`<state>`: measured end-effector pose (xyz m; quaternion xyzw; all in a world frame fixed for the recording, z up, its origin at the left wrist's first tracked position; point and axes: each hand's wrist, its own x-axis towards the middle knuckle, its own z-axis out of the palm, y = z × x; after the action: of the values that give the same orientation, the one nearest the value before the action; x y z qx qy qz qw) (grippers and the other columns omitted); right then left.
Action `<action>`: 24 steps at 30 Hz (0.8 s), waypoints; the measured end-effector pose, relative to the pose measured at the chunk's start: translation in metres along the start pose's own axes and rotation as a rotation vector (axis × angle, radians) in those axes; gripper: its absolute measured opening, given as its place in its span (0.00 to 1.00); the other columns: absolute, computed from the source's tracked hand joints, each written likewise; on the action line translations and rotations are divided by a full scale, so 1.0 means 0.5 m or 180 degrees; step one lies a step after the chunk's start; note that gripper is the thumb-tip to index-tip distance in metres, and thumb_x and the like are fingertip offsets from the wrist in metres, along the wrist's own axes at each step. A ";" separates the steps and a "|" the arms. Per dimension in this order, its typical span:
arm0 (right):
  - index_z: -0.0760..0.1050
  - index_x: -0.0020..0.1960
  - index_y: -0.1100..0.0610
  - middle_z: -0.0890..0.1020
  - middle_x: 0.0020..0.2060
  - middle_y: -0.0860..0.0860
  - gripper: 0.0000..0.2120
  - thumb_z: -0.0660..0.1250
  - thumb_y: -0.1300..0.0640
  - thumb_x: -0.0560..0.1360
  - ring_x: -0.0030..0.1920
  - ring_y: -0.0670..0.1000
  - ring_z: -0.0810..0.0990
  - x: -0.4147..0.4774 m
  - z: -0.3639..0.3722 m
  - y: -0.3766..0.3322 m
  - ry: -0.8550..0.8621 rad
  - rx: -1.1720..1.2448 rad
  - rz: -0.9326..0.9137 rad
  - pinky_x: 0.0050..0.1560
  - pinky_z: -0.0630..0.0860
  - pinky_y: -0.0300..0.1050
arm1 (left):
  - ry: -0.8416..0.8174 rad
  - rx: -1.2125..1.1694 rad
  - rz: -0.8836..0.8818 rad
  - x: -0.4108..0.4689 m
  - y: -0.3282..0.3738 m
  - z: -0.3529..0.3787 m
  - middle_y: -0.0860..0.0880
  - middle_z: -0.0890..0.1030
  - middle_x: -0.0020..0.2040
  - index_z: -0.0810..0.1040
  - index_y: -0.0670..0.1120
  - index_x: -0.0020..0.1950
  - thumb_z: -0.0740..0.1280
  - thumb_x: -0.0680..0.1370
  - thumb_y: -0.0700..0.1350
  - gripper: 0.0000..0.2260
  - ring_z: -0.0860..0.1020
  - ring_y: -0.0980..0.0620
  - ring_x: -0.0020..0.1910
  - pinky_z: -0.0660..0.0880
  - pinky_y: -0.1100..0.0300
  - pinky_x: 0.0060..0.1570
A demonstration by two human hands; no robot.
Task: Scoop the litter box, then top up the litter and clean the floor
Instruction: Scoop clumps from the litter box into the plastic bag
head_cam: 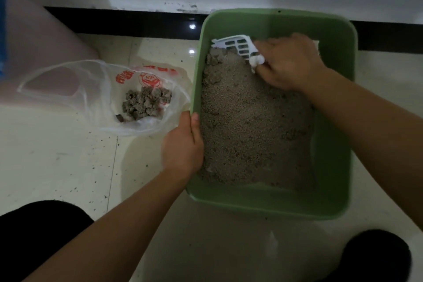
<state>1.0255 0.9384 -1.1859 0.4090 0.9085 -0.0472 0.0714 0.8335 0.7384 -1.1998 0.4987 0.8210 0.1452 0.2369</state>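
Observation:
A green litter box [332,126] stands on the tiled floor, filled with grey-brown litter [251,126]. My right hand [288,62] grips the handle of a white slotted scoop [235,46], whose blade digs into the litter at the box's far left corner. My left hand [183,144] holds the box's left rim, thumb over the edge. To the left lies an open clear plastic bag [91,89] with red print, holding several grey litter clumps [146,103].
Scattered litter grains speckle the pale floor tiles [68,162] left of the box. A black skirting strip [128,23] runs under the white wall behind. My dark-clothed knees [34,236] fill both lower corners. A pale rounded object [41,36] stands far left.

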 end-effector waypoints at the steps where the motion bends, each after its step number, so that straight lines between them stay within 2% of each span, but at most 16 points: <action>1: 0.69 0.56 0.51 0.76 0.41 0.52 0.17 0.50 0.41 0.82 0.40 0.54 0.74 -0.001 0.003 0.000 0.0029 0.0129 -0.0023 0.44 0.67 0.46 | -0.0001 -0.0006 -0.0006 0.000 0.000 0.000 0.47 0.72 0.31 0.67 0.46 0.50 0.48 0.83 0.54 0.15 0.73 0.45 0.30 0.70 0.53 0.30; 4: 0.70 0.51 0.50 0.77 0.40 0.52 0.17 0.49 0.39 0.81 0.41 0.55 0.74 -0.006 0.013 0.001 0.0058 0.0430 -0.0001 0.39 0.67 0.46 | 0.0006 -0.0016 0.0021 -0.001 0.000 0.000 0.48 0.71 0.31 0.68 0.45 0.51 0.48 0.83 0.54 0.15 0.73 0.46 0.30 0.68 0.54 0.30; 6: 0.72 0.49 0.49 0.76 0.38 0.50 0.18 0.51 0.38 0.82 0.41 0.55 0.74 -0.014 0.018 -0.003 -0.0051 0.0669 0.0139 0.41 0.72 0.47 | 0.0007 -0.0011 0.0037 0.000 -0.001 0.001 0.48 0.71 0.31 0.68 0.45 0.51 0.48 0.84 0.53 0.15 0.73 0.45 0.31 0.68 0.54 0.31; 10: 0.78 0.55 0.48 0.79 0.42 0.49 0.18 0.56 0.38 0.81 0.43 0.53 0.76 -0.039 0.033 -0.012 -0.0184 0.1256 0.0488 0.46 0.73 0.48 | 0.0041 -0.0035 0.0063 0.000 -0.005 0.001 0.48 0.71 0.32 0.68 0.44 0.51 0.48 0.84 0.53 0.15 0.72 0.44 0.31 0.66 0.54 0.31; 15: 0.79 0.53 0.47 0.81 0.42 0.47 0.15 0.58 0.40 0.81 0.44 0.53 0.79 -0.080 0.059 -0.033 -0.0025 0.2170 0.0852 0.46 0.74 0.49 | 0.0076 -0.0079 0.0084 0.001 -0.008 -0.001 0.46 0.72 0.34 0.70 0.43 0.53 0.49 0.84 0.52 0.16 0.70 0.45 0.32 0.64 0.55 0.32; 20: 0.78 0.55 0.41 0.83 0.46 0.42 0.13 0.58 0.39 0.80 0.49 0.48 0.80 -0.129 0.063 -0.050 0.0304 0.2677 0.1108 0.53 0.77 0.52 | 0.0133 -0.0092 0.0127 0.000 -0.009 0.003 0.46 0.72 0.35 0.69 0.44 0.53 0.48 0.84 0.53 0.16 0.71 0.44 0.33 0.66 0.53 0.33; 24: 0.77 0.57 0.39 0.82 0.45 0.40 0.13 0.58 0.38 0.79 0.48 0.47 0.80 -0.169 0.061 -0.059 0.0452 0.2716 0.1250 0.53 0.78 0.53 | 0.0168 -0.0147 0.0137 0.001 -0.010 0.007 0.46 0.73 0.35 0.70 0.45 0.52 0.48 0.84 0.54 0.17 0.73 0.43 0.34 0.68 0.53 0.33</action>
<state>1.0616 0.8524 -1.2011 0.5680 0.7162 -0.3737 -0.1576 0.8312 0.7362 -1.2051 0.5066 0.8125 0.1822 0.2235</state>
